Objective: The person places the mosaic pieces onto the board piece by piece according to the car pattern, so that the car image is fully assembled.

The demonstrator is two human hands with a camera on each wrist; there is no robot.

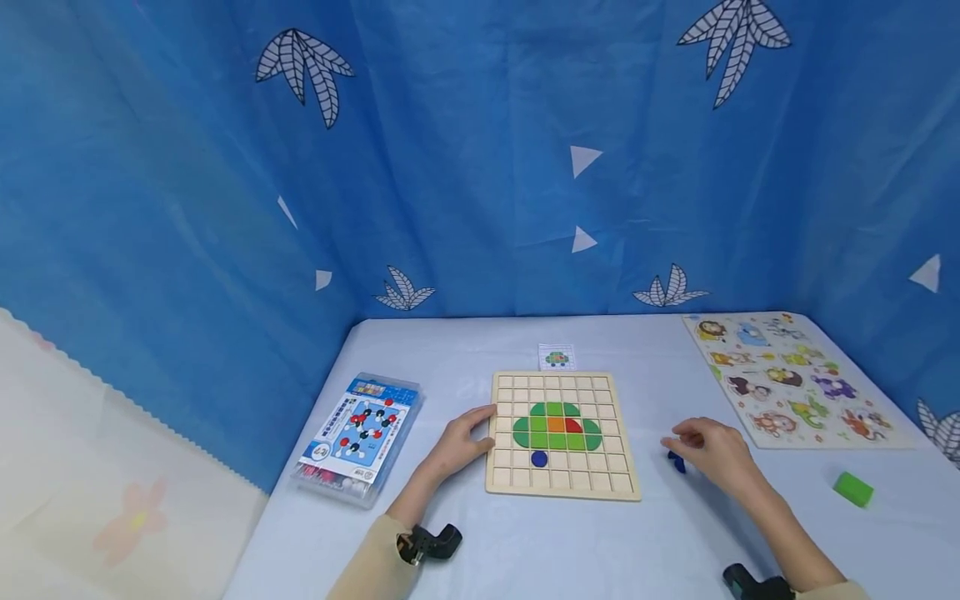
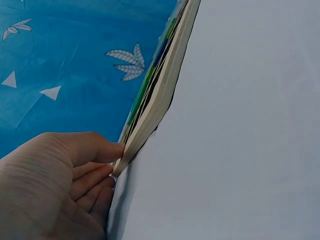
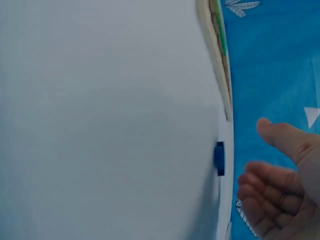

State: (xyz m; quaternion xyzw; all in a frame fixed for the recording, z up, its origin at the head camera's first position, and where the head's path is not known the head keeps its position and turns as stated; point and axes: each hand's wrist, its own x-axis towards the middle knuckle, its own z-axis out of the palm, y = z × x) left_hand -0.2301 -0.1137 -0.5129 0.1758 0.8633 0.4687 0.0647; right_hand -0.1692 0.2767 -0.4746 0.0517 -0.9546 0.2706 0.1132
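Note:
A wooden grid board (image 1: 517,483) lies mid-table, with green, orange and red pieces forming a rounded shape in its cells. Below them on the grid sits a dark blue round shape (image 1: 539,459). My left hand (image 1: 455,446) rests at the board's left edge; in the left wrist view its thumb and fingers touch the rim, not wrapped round it. To the right of the board, my right hand (image 1: 712,450) hovers over small dark blue pieces (image 1: 677,462). The right wrist view shows a gap between thumb and fingers, and a blue piece (image 3: 219,158) on the table apart from them.
Behind the board lies a small pattern card (image 1: 557,357). A plastic case with a molecule picture (image 1: 360,437) is at left. An animal puzzle board (image 1: 795,379) is at back right, with a green block (image 1: 853,489) in front. A blue curtain (image 1: 480,167) hangs behind the table.

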